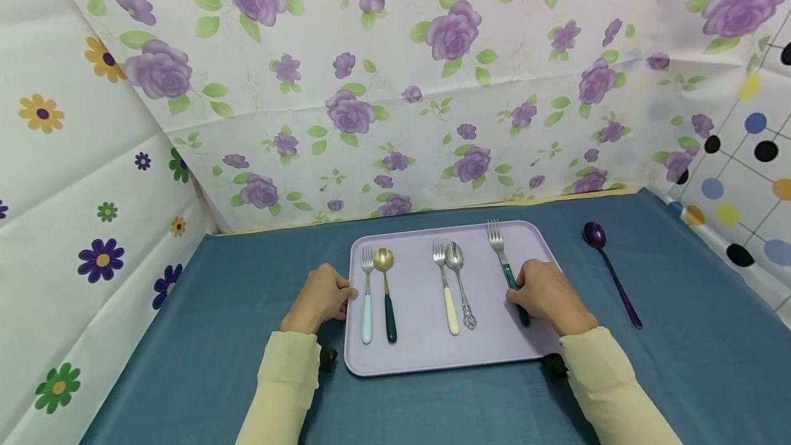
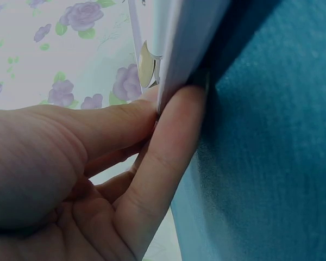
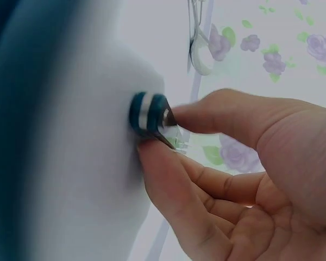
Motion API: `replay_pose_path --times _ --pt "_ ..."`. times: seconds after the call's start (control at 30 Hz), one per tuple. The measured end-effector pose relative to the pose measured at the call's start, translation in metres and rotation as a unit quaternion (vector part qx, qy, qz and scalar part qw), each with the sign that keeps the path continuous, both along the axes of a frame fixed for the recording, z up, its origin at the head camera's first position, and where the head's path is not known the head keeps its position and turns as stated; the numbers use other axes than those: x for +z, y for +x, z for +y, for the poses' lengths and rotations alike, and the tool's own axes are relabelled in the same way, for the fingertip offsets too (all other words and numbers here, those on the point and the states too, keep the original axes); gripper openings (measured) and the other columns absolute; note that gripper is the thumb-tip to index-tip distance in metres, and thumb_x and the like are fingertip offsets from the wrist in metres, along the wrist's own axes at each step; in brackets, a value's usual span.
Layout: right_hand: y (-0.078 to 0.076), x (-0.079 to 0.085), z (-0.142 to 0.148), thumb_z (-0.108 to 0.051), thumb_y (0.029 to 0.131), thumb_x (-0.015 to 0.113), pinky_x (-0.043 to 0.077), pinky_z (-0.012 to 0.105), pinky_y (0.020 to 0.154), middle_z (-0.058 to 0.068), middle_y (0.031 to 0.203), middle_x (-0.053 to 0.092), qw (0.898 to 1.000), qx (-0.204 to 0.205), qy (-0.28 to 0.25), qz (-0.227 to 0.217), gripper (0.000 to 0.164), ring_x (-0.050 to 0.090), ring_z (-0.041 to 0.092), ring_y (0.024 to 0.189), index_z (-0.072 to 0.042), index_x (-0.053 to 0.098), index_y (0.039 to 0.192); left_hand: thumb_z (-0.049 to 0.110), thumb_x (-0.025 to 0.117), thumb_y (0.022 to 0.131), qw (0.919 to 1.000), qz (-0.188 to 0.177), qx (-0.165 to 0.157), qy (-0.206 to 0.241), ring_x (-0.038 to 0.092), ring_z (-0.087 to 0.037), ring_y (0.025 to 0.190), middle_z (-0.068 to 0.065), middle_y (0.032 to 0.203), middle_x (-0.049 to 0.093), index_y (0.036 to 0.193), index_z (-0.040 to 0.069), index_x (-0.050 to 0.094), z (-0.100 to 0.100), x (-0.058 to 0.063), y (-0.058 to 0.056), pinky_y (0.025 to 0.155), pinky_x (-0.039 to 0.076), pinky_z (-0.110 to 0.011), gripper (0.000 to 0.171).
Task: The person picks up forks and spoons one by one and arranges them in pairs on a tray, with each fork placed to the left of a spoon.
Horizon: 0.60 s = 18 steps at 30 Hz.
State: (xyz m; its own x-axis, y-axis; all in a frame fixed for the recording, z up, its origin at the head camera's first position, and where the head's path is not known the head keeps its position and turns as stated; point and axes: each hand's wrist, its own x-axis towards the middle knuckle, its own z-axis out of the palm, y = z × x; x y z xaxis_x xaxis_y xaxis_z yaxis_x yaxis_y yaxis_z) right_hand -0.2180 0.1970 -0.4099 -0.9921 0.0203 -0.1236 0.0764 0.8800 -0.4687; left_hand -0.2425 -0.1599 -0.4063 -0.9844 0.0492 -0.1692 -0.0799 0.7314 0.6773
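A pale lilac tray (image 1: 414, 314) lies on the table. At its left edge my left hand (image 1: 317, 299) pinches the rim, thumb on top and a finger beneath, as the left wrist view shows. My right hand (image 1: 548, 295) pinches the dark green handle of a fork (image 1: 497, 239) between thumb and finger, over the tray's right side. Also on the tray are a fork with a light blue handle (image 1: 367, 318), a gold spoon with a green handle (image 1: 390, 321), a fork with a cream handle (image 1: 450, 311) and a silver spoon (image 1: 454, 257).
A dark purple spoon (image 1: 595, 235) lies on the blue tablecloth (image 1: 259, 280), right of the tray. Flower-patterned sheeting (image 1: 346, 177) rises behind the table, with more patterned sheets along the left and right sides.
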Motion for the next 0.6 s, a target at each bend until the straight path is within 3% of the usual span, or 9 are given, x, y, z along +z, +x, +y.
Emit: replay_pose_path --times 0.4,0.6 --pt "0.001 0.011 0.027 -0.039 0.087 0.07 0.048 0.032 0.052 0.008 0.071 0.061 1.0 0.012 -0.01 0.0 0.043 0.055 0.018 0.06 0.004 0.066 0.093 0.004 0.066 0.089 1.0 0.0 0.004 -0.001 0.064 -0.014 0.057 -0.012 0.079 0.069 0.096 -0.004 0.074 0.0 -0.001 -0.001 0.055 0.059 -0.031 0.013" --pt "0.004 0.018 0.048 -0.037 0.088 0.069 0.05 0.032 0.054 0.01 0.077 0.061 1.0 -0.004 -0.016 0.007 0.041 0.055 0.019 0.065 0.003 0.064 0.095 0.003 0.066 0.089 1.0 0.001 0.006 0.004 0.065 -0.015 0.058 -0.012 0.08 0.069 0.098 -0.005 0.073 0.0 -0.002 -0.001 0.056 0.059 -0.032 0.014"
